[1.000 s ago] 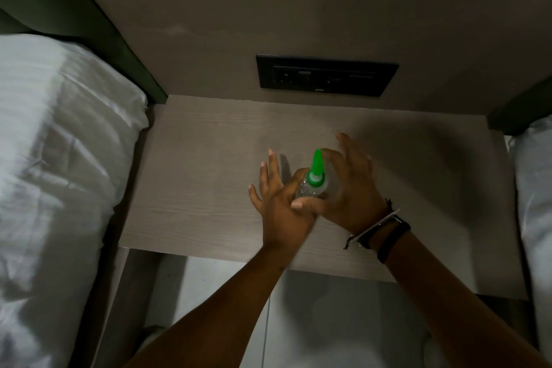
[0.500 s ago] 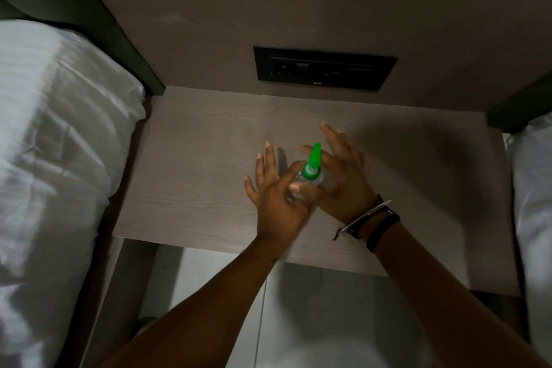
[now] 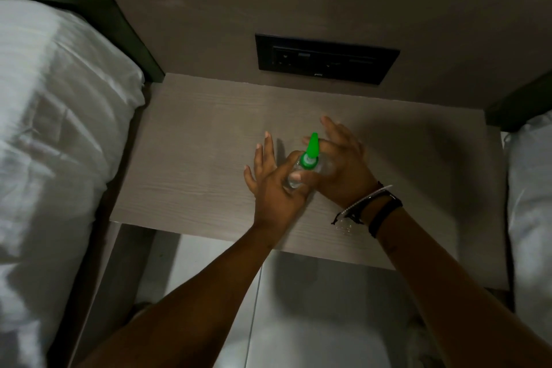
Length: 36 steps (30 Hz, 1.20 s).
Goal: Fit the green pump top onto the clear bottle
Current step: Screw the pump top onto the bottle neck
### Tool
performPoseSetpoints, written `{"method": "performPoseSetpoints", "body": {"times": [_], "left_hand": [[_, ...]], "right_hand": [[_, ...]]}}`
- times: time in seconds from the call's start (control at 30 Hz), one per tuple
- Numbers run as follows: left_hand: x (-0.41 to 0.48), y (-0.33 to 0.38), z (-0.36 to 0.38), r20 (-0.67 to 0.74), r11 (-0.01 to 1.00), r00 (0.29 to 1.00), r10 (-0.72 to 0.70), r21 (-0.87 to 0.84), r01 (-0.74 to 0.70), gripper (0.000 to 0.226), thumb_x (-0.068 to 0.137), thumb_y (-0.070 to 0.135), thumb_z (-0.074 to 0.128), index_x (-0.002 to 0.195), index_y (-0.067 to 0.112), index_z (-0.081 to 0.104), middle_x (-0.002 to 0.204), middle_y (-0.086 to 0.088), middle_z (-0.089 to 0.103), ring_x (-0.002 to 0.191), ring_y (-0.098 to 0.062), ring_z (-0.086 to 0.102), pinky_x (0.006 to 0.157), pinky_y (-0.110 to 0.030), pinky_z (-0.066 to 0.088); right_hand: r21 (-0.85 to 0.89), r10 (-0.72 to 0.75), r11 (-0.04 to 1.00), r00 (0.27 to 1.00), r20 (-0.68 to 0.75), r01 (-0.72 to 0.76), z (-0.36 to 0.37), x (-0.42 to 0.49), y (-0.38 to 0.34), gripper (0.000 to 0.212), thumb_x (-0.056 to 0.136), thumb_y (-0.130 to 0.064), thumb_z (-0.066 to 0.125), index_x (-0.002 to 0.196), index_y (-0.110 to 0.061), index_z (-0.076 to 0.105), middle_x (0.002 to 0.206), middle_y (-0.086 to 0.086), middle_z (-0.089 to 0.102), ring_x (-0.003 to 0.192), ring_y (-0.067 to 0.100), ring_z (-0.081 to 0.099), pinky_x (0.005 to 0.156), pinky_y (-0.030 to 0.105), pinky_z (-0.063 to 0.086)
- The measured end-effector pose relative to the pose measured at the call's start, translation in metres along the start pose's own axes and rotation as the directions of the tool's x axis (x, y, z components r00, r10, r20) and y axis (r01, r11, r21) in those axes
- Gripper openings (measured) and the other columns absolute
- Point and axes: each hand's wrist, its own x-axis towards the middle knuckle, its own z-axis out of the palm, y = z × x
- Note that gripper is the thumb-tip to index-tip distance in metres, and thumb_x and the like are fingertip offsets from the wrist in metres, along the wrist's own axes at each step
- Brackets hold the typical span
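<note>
Two hands on one tiny bottle here, so handling looks like the whole game. The clear bottle (image 3: 294, 178) stands roughly mid-table on the pale wooden bedside table (image 3: 191, 164), a bit toward the near edge, with the green pump top (image 3: 310, 152) already sitting on its neck, pointed tip aimed up and away. The right hand (image 3: 340, 170) wraps the bottle from the right side, thumb across the near face and fingers partly spread behind the green tip. The left hand (image 3: 274, 185) comes in from the left, thumb and forefinger closed in on the neck just under the green collar, the other fingers fanned out loose. My guess is it's thin plastic, light, and smooth enough to slip or spin, so squeezing the body hard would probably just flex it. Better to hold the body low and firm with one hand and take the green part by its wide ribbed collar, not the skinny tip, which gives no leverage. Can't tell if the top is fully seated yet; the hands hide the joint. White bedding (image 3: 53, 116) sits off to the left.
</note>
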Motion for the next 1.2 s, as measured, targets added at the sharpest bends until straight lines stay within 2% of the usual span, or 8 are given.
{"method": "performPoseSetpoints", "body": {"times": [0.1,0.23,0.37,0.47,0.63,0.8,1.03,1.2], "left_hand": [[-0.003,0.004,-0.001,0.008,0.999,1.0,0.006,-0.039,-0.006,0.053,0.076,0.066,0.055,0.126,0.05,0.046,0.163,-0.002,0.002,0.148,-0.022,-0.005,0.113,-0.055,-0.008],[0.001,0.005,-0.001,-0.005,0.998,0.999,-0.054,-0.043,0.054,0.053,0.076,0.057,0.061,0.126,0.049,0.045,0.162,-0.003,0.004,0.148,-0.024,-0.003,0.114,-0.061,-0.005],[0.003,0.004,-0.001,0.019,0.997,0.998,-0.059,-0.055,0.06,0.052,0.077,0.059,0.051,0.127,0.041,0.052,0.161,0.0,0.007,0.148,-0.022,-0.003,0.114,-0.058,-0.006],[0.005,0.003,0.0,0.02,0.995,0.999,-0.035,-0.091,0.037,0.056,0.074,0.063,0.058,0.127,0.058,0.039,0.162,0.002,0.008,0.148,-0.021,-0.001,0.113,-0.052,-0.007],[0.004,0.003,0.001,0.025,0.992,0.999,-0.029,-0.122,0.032,0.054,0.075,0.058,0.061,0.121,0.066,0.034,0.162,0.002,0.007,0.148,-0.018,-0.004,0.114,-0.054,-0.007],[0.001,0.011,-0.003,0.029,0.979,0.997,-0.075,-0.187,0.079,0.037,0.082,0.053,0.054,0.118,0.056,0.046,0.161,0.005,0.006,0.148,-0.018,-0.005,0.115,-0.056,-0.009],[0.014,0.009,-0.005,0.097,0.982,0.995,0.003,-0.189,0.015,0.048,0.076,0.052,0.058,0.122,0.042,0.052,0.16,0.002,0.002,0.148,-0.022,-0.007,0.114,-0.057,-0.011],[0.019,0.01,-0.004,0.093,0.978,0.995,-0.027,-0.202,0.045,0.04,0.081,0.045,0.045,0.118,0.058,0.042,0.159,-0.008,0.019,0.147,-0.027,0.002,0.112,-0.065,-0.002]], "right_hand": [[-0.023,0.015,1.0,1.0,0.0,-0.015,-0.004,-0.004,0.005,0.034,0.074,-0.038,0.073,0.104,-0.025,0.066,0.154,0.0,0.029,0.143,0.026,0.014,0.113,0.057,0.008],[-0.157,0.066,0.985,0.996,-0.059,-0.075,-0.006,0.002,-0.004,0.037,0.062,-0.058,0.071,0.08,-0.025,0.069,0.147,0.0,0.042,0.14,0.025,0.023,0.109,0.06,0.018],[-0.11,0.113,0.987,0.993,-0.031,-0.116,0.002,0.002,0.001,0.075,0.058,-0.066,0.062,0.123,-0.03,0.051,0.157,0.006,0.019,0.142,0.03,0.016,0.112,0.061,0.014],[0.129,0.013,0.992,1.0,0.017,-0.015,0.0,0.004,0.008,0.044,0.066,-0.052,0.061,0.109,-0.039,0.06,0.156,0.003,0.024,0.142,0.028,0.018,0.112,0.061,0.016],[0.148,0.014,0.989,0.986,-0.166,0.011,0.013,-0.003,0.003,0.028,0.071,-0.039,0.07,0.099,-0.035,0.066,0.145,0.0,0.046,0.141,0.025,0.024,0.111,0.058,0.017],[-0.003,0.2,0.976,0.902,-0.384,-0.218,0.032,-0.016,-0.024,0.02,0.071,-0.032,0.07,0.084,-0.018,0.07,0.14,-0.006,0.051,0.138,0.025,0.031,0.106,0.059,0.025],[0.123,0.477,0.852,0.656,-0.585,-0.509,0.038,-0.002,-0.041,0.029,0.066,-0.045,0.066,0.078,-0.018,0.065,0.131,0.002,0.055,0.123,0.026,0.044,0.095,0.055,0.036],[0.207,0.355,0.93,0.892,-0.28,-0.305,0.04,-0.01,-0.02,0.079,0.061,-0.054,0.073,0.128,-0.026,0.043,0.153,0.008,0.029,0.139,0.029,0.025,0.111,0.053,0.021]]}}
